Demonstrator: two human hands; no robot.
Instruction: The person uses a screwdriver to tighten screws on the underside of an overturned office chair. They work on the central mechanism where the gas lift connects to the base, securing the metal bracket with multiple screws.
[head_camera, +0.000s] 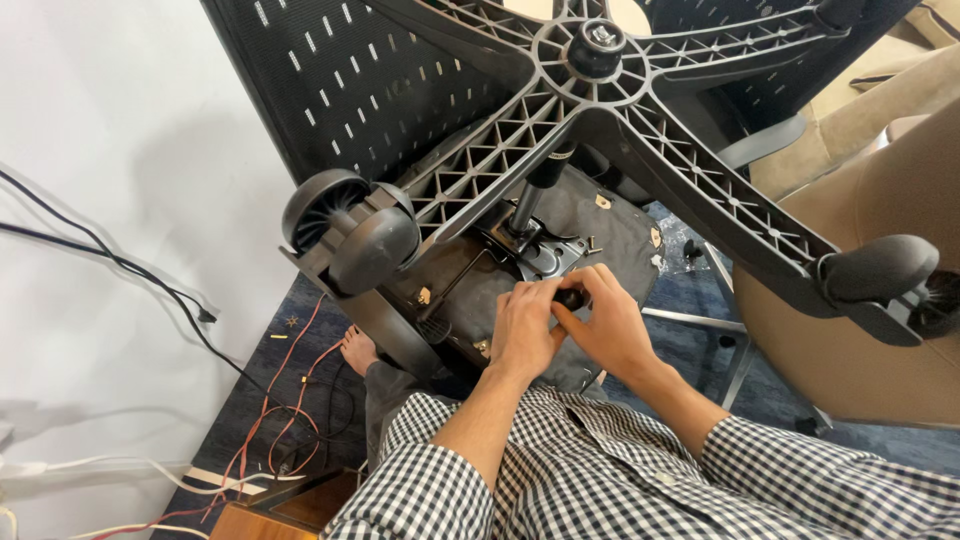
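Both hands are pinching one small black knob (571, 297) under the seat of an office chair that is lying on its side. The left hand (527, 325) is curling its fingers around the knob from the 9 o'clock side. The right hand (605, 325) is wrapping it from 3 o'clock, with the thumb pressing on it.

The knob is sitting just at 6 o'clock from the metal plate (535, 250), where the black post (535, 190) is joining the seat bottom (560, 230). Tiny screws (592, 243) are lying loose on the seat bottom at 1 o'clock from the hands.

The big star-shaped base (600, 90) is hanging over the hands at 12 o'clock. One wheel (350, 230) is at 10 o'clock and another wheel (875, 270) is at 3 o'clock.

The fingers could slip, since the knob is small. A bump could roll the loose screws onto the blue carpet (280, 360) near the tangled wires (290, 420) at 8 o'clock.
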